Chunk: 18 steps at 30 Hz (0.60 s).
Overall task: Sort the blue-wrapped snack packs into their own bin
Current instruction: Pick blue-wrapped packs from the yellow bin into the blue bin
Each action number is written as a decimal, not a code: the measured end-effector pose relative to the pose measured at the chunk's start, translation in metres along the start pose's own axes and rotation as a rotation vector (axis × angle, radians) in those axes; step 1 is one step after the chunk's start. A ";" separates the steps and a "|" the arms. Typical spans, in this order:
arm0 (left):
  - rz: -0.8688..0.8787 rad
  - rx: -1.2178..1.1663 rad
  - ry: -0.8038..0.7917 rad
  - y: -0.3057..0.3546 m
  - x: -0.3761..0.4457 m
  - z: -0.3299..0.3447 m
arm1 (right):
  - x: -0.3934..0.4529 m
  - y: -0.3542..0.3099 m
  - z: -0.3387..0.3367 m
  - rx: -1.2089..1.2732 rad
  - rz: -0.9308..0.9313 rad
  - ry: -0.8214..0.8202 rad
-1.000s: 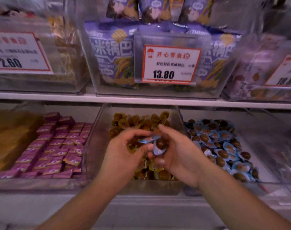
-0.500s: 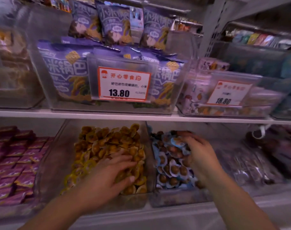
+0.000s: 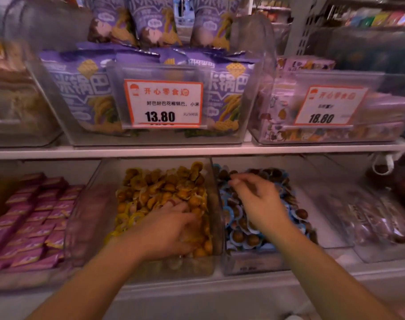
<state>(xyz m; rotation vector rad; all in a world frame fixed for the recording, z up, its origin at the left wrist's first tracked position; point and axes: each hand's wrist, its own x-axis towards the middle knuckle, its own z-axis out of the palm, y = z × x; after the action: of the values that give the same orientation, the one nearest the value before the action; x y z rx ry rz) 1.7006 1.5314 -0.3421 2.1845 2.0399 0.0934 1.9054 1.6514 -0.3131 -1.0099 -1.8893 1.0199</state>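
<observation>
Blue-wrapped snack packs [image 3: 245, 236] fill a clear bin [image 3: 254, 262] on the lower shelf, right of centre. My right hand [image 3: 259, 202] hovers over them, fingers loosely curled, with nothing visible in it. The neighbouring clear bin [image 3: 93, 215] holds yellow-wrapped packs [image 3: 164, 188]. My left hand [image 3: 171, 229] lies palm down on that pile, its fingertips sunk among the yellow packs and blurred. I cannot tell whether it grips one. No blue pack shows among the yellow ones.
Pink packs [image 3: 35, 215] lie in the bin at the left. Brown sealed packs [image 3: 370, 218] sit at the right. The upper shelf edge [image 3: 197, 150] hangs low, carrying purple bags [image 3: 81, 88] and a 13.80 price tag [image 3: 163, 103].
A second ago both hands held blue packs over the yellow bin. The right hand carried them into the blue bin and now lifts empty. The left hand went down into the yellow packs.
</observation>
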 end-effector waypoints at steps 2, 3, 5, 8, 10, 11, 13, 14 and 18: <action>-0.019 0.118 0.003 -0.018 -0.010 0.000 | -0.011 -0.003 0.015 -0.031 -0.047 -0.102; -0.048 0.176 0.000 -0.028 -0.015 0.000 | -0.014 -0.004 0.021 -0.061 -0.074 -0.132; -0.131 0.255 -0.005 -0.045 -0.026 -0.002 | -0.020 -0.004 0.029 -0.114 -0.108 -0.148; -0.247 0.339 0.051 -0.064 -0.038 -0.011 | -0.023 -0.003 0.035 -0.123 -0.131 -0.135; -0.315 0.330 0.085 -0.067 -0.043 -0.015 | -0.024 -0.002 0.037 -0.122 -0.138 -0.123; -0.310 0.321 0.097 -0.063 -0.044 -0.016 | -0.024 -0.001 0.039 -0.118 -0.138 -0.114; -0.211 0.255 0.159 -0.047 -0.042 -0.016 | -0.024 0.000 0.040 -0.117 -0.139 -0.102; -0.141 0.151 0.201 -0.035 -0.039 -0.016 | -0.024 0.001 0.041 -0.121 -0.144 -0.099; -0.065 -0.372 -0.064 -0.009 -0.021 -0.011 | -0.024 0.004 0.041 -0.118 -0.148 -0.090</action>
<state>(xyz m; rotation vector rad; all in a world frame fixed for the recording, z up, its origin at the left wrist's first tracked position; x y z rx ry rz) 1.6886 1.5115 -0.3315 1.8701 1.8779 0.3593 1.8807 1.6194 -0.3390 -0.8874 -2.0855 0.8901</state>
